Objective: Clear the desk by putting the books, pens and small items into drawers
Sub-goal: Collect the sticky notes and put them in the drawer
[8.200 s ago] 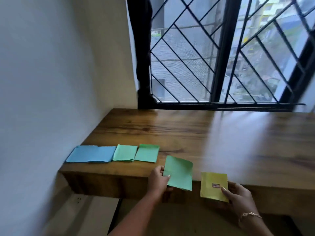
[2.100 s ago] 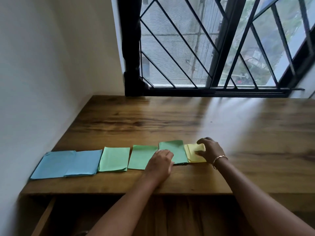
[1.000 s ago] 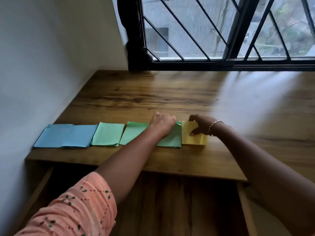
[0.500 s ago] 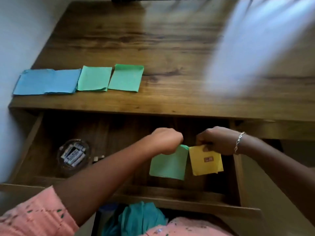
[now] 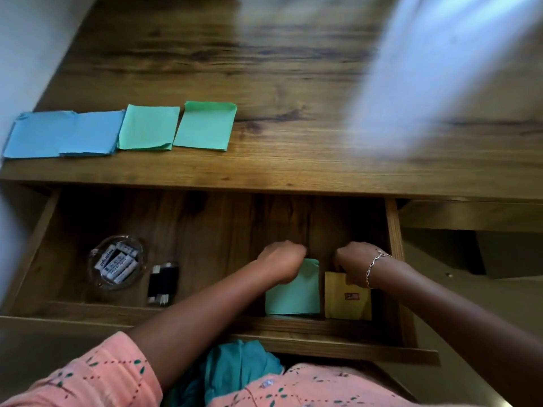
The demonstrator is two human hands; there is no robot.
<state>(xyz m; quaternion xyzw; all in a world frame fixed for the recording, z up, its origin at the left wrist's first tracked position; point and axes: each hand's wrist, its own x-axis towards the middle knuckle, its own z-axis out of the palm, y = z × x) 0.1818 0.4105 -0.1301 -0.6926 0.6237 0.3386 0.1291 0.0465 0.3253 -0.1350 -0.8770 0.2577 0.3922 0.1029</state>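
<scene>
Green flat paper packet [image 5: 293,292] and yellow flat paper packet [image 5: 346,302] extend side by side toward the wooden drawer [image 5: 392,230] front, far edges pinched by curled fingers of left hand [image 5: 282,261] and right hand [image 5: 355,264] respectively.

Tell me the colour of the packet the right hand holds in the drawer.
The packet is yellow with a small label; head view.

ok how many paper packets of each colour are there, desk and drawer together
blue packets: 2, on the desk
green packets: 3, two on the desk, one in the drawer
yellow packet: 1, in the drawer
total: 6
</scene>
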